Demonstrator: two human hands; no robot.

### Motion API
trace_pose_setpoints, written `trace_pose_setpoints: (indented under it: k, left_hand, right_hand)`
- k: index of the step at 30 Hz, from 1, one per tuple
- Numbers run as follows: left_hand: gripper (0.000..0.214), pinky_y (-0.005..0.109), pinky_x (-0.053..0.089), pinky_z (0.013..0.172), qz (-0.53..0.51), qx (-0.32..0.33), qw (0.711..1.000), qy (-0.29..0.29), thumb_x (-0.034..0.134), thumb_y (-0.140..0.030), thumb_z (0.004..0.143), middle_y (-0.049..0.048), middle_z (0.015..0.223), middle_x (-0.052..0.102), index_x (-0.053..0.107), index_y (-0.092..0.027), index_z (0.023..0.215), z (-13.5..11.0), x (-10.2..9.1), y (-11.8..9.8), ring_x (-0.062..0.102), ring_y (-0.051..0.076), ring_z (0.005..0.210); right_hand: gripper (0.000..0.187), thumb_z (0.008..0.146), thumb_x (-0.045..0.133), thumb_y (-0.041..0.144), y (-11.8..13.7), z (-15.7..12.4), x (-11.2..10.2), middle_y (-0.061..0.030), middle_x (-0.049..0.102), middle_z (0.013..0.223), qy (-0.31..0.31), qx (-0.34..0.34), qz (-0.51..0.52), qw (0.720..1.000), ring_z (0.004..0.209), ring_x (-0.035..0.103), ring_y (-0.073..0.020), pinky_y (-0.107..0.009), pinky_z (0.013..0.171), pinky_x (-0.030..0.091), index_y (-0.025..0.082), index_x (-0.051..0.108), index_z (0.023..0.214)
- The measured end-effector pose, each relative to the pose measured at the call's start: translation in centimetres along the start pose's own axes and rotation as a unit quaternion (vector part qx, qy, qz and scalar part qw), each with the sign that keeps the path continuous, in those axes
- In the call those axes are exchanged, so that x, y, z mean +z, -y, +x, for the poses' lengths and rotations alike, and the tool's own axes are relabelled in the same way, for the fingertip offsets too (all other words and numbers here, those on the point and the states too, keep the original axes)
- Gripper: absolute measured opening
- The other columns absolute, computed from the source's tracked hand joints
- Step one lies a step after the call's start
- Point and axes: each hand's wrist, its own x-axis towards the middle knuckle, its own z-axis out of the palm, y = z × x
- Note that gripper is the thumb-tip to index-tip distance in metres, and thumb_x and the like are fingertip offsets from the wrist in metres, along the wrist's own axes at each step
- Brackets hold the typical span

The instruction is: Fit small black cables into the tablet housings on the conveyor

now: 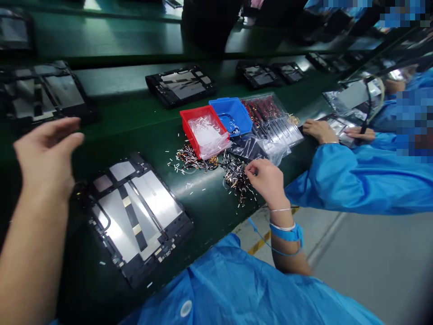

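Note:
My left hand (pixel 45 155) hovers above the green belt (pixel 135 117), fingers loosely spread, holding nothing, just left of an open tablet frame (pixel 135 216) with silver panels. My right hand (pixel 267 180), with a blue wrist strap, rests at a heap of small cable parts (pixel 235 176); its fingertips are pinched in the pile on a small part I cannot make out.
A red bin (pixel 189 119) of white bits and a blue bin (pixel 233 110) stand behind the heap, beside clear bags of parts (pixel 274 117). More tablet frames (pixel 181 85) lie further along the belt. A co-worker's hands (pixel 320 131) in blue sleeves work at the right.

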Motion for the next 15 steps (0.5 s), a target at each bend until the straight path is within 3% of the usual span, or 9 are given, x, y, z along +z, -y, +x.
trace_pose_setpoints:
  k: [1, 2, 5, 7, 9, 13, 15]
  left_hand:
    - [0.047, 0.056, 0.045, 0.100, -0.028, -0.046, 0.998, -0.021, 0.062, -0.035, 0.086, 0.0090, 0.118, 0.065, 0.060, -0.006, 0.122, -0.8, 0.5, -1.5, 0.060, 0.032, 0.110]
    - [0.042, 0.052, 0.046, 0.101, -0.053, -0.055, 0.997, 0.001, 0.065, -0.034, 0.083, 0.0063, 0.116, 0.067, 0.064, -0.010, 0.117, -1.7, 0.9, -3.1, 0.061, 0.029, 0.109]
    - [0.031, 0.043, 0.047, 0.098, -0.116, -0.037, 0.980, 0.157, 0.064, -0.036, 0.083, 0.0017, 0.117, 0.067, 0.069, -0.019, 0.108, -4.0, 2.0, -7.7, 0.059, 0.024, 0.112]
    - [0.030, 0.038, 0.049, 0.092, -0.153, -0.062, 0.958, 0.236, 0.059, -0.038, 0.084, 0.0040, 0.117, 0.067, 0.069, -0.020, 0.107, -5.6, 2.8, -9.7, 0.060, 0.023, 0.109]
    - [0.036, 0.032, 0.051, 0.077, -0.215, -0.118, 0.914, 0.323, 0.056, -0.042, 0.085, 0.0079, 0.110, 0.069, 0.067, -0.018, 0.108, -6.9, 3.8, -10.8, 0.064, 0.022, 0.098]
    - [0.040, 0.019, 0.037, 0.043, -0.383, -0.221, 0.775, 0.452, 0.057, -0.048, 0.081, 0.0103, 0.076, 0.071, 0.065, -0.011, 0.093, -8.7, 5.3, -11.1, 0.064, 0.015, 0.059]
    - [0.036, 0.018, 0.031, 0.038, -0.411, -0.231, 0.755, 0.455, 0.057, -0.046, 0.080, 0.0079, 0.063, 0.068, 0.063, -0.011, 0.084, -9.0, 5.5, -11.1, 0.059, 0.013, 0.047]
  right_hand:
    - [0.015, 0.077, 0.054, 0.011, 0.0, -0.3, -0.3, -0.0029, 0.062, 0.070, -0.016, -0.015, -0.001, 1.000, 0.076, 0.056, -0.0185, -0.027, 0.062, 0.037, 0.020, 0.063, 0.069]
    - [0.015, 0.078, 0.054, 0.012, 0.1, -0.6, -0.7, -0.0027, 0.061, 0.068, -0.032, -0.036, -0.002, 0.999, 0.074, 0.056, -0.0181, -0.027, 0.061, 0.037, 0.020, 0.062, 0.069]
    - [0.018, 0.084, 0.052, 0.014, 1.3, -1.6, -1.2, -0.0023, 0.062, 0.065, -0.094, -0.136, 0.020, 0.986, 0.069, 0.056, -0.0166, -0.027, 0.060, 0.039, 0.019, 0.062, 0.070]
    - [0.018, 0.086, 0.052, 0.013, 3.0, -2.2, -1.3, -0.0025, 0.065, 0.067, -0.144, -0.226, 0.067, 0.961, 0.067, 0.056, -0.0153, -0.026, 0.060, 0.042, 0.018, 0.063, 0.072]
    - [0.015, 0.085, 0.054, 0.009, 4.9, -2.6, -1.4, -0.0036, 0.068, 0.071, -0.182, -0.315, 0.112, 0.925, 0.066, 0.055, -0.0144, -0.026, 0.060, 0.045, 0.017, 0.063, 0.076]
    - [0.011, 0.081, 0.060, 0.004, 8.1, -2.8, -1.7, -0.0058, 0.070, 0.074, -0.221, -0.423, 0.126, 0.870, 0.067, 0.055, -0.0149, -0.027, 0.059, 0.048, 0.014, 0.064, 0.081]
    - [0.011, 0.080, 0.061, 0.003, 9.2, -2.7, -1.7, -0.0062, 0.071, 0.074, -0.235, -0.431, 0.133, 0.861, 0.067, 0.056, -0.0152, -0.027, 0.058, 0.049, 0.014, 0.064, 0.082]
